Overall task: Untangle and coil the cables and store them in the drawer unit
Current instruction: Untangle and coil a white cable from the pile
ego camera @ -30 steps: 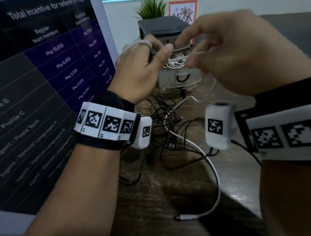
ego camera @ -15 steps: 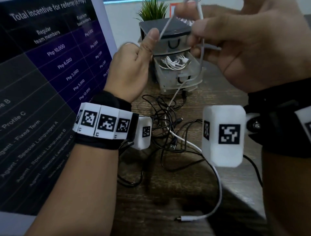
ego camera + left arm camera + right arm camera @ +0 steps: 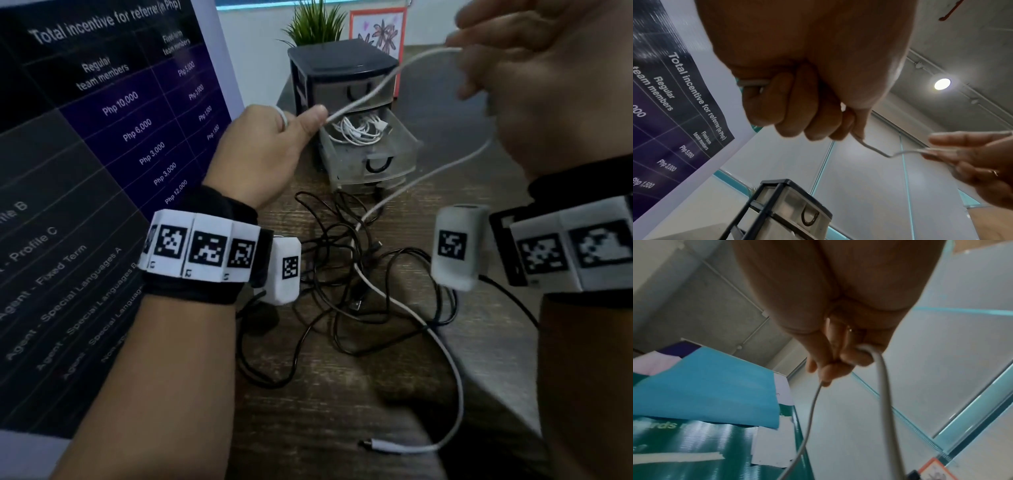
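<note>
Between thumb and forefinger, the left hand [image 3: 270,144] is pinching the white cable [image 3: 363,99], and the right hand [image 3: 534,85] is gripping it farther along. It's looking light and floppy, trailing down across the black tangle [image 3: 346,274] near the drawer unit [image 3: 342,82], so I'd keep hold near the coil.

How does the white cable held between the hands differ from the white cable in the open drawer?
The held white cable is stretched between left hand and right hand, its tail trailing across the table; the drawer cable is bundled in loops. The held one hangs in the air; the other rests inside the open drawer. Both are white.
</note>
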`<move>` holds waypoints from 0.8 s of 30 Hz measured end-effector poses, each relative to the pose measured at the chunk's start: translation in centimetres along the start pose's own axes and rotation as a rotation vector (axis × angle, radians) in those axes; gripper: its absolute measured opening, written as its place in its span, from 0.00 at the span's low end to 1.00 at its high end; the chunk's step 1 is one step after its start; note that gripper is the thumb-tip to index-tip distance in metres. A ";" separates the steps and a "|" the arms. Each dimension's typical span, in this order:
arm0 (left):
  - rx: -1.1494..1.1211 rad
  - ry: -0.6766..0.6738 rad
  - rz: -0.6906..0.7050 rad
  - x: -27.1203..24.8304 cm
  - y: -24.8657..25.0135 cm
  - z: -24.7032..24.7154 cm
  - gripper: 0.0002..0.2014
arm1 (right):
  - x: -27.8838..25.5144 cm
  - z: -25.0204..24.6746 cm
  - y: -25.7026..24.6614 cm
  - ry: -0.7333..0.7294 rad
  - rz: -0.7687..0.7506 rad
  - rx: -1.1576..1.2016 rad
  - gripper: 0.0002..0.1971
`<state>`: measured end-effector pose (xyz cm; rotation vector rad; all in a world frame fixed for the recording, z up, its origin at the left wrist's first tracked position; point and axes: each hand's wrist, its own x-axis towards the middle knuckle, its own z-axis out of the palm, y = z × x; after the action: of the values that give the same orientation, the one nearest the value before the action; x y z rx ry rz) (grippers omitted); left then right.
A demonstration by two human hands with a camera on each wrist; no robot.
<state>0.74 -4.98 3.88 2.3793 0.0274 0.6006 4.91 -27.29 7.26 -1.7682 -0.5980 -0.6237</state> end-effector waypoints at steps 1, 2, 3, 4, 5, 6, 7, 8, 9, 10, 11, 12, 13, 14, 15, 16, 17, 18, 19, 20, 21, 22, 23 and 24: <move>-0.005 -0.032 -0.011 -0.1 0.0 0.0 0.31 | 0.1 -0.2 0.4 0.050 -0.016 -0.012 0.12; -0.016 -0.068 -0.018 -0.3 0.3 0.0 0.31 | 0.2 -0.3 0.7 0.088 -0.010 -0.017 0.10; -0.039 -0.116 -0.007 -0.5 0.6 0.1 0.32 | 0.3 -0.4 0.9 0.124 0.000 -0.025 0.08; -0.077 -0.177 0.011 -0.8 1.1 0.2 0.33 | 0.4 -0.4 1.0 0.161 0.000 -0.029 0.07; -0.117 -0.237 0.039 -1.0 1.6 0.3 0.34 | 0.4 -0.4 0.9 0.195 -0.009 -0.025 0.07; -0.144 -0.281 0.062 -1.3 2.1 0.4 0.34 | 0.4 -0.3 0.8 0.216 -0.014 -0.027 0.07; -0.161 -0.296 0.090 -1.5 2.5 0.5 0.33 | 0.3 -0.2 0.7 0.224 -0.014 -0.049 0.08; -0.174 -0.289 0.110 -1.5 2.7 0.6 0.30 | 0.2 -0.2 0.8 0.208 -0.011 -0.083 0.09; -0.184 -0.270 0.125 -1.4 2.7 0.6 0.27 | 0.2 -0.1 1.0 0.174 -0.003 -0.108 0.10; -0.202 -0.245 0.133 -1.4 2.8 0.6 0.24 | 0.2 0.0 1.2 0.127 0.007 -0.107 0.12; -0.214 -0.232 0.142 -1.4 2.9 0.7 0.21 | 0.1 0.1 1.3 0.067 0.019 -0.075 0.14; -0.221 -0.233 0.145 -1.3 3.0 0.9 0.19 | 0.0 0.3 1.1 0.004 0.031 -0.021 0.16; -0.226 -0.263 0.138 -1.3 3.1 1.3 0.17 | -0.2 0.6 0.7 -0.062 0.036 0.039 0.18; -0.226 -0.301 0.113 -1.4 3.3 1.9 0.15 | -0.3 1.0 0.3 -0.131 0.036 0.099 0.18; -0.211 -0.345 0.092 -1.4 3.5 2.5 0.15 | -0.5 1.5 -0.2 -0.202 0.028 0.157 0.17; -0.199 -0.380 0.077 -1.6 3.9 3.0 0.15 | -0.8 2.1 -0.8 -0.265 0.016 0.212 0.16; -0.182 -0.410 0.088 -1.7 4.0 3.7 0.13 | -1.1 2.8 -1.3 -0.312 -0.001 0.266 0.16; -0.167 -0.423 0.111 -1.8 4.3 4.1 0.11 | -1.4 3.3 -1.9 -0.343 -0.022 0.319 0.15; -0.144 -0.423 0.121 -1.8 4.2 4.4 0.19 | -1.6 3.8 -2.3 -0.363 -0.039 0.367 0.15; -0.128 -0.403 0.111 -1.8 4.0 4.4 0.26 | -1.8 4.1 -2.6 -0.374 -0.056 0.387 0.15; -0.133 -0.370 0.082 -1.6 3.6 4.4 0.29 | -1.9 4.2 -2.7 -0.374 -0.078 0.364 0.15; -0.159 -0.326 0.054 -1.4 3.2 4.3 0.27 | -1.8 4.1 -2.8 -0.357 -0.101 0.301 0.15; -0.226 -0.283 0.034 -1.2 2.8 4.0 0.22 | -1.7 3.9 -2.7 -0.324 -0.119 0.221 0.15; -0.321 -0.240 0.007 -1.0 2.4 3.8 0.18 | -1.5 3.6 -2.5 -0.279 -0.127 0.147 0.15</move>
<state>1.12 -9.38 2.41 2.1217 -0.1707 0.2930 2.52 -23.32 7.08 -1.6996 -0.9309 -0.4093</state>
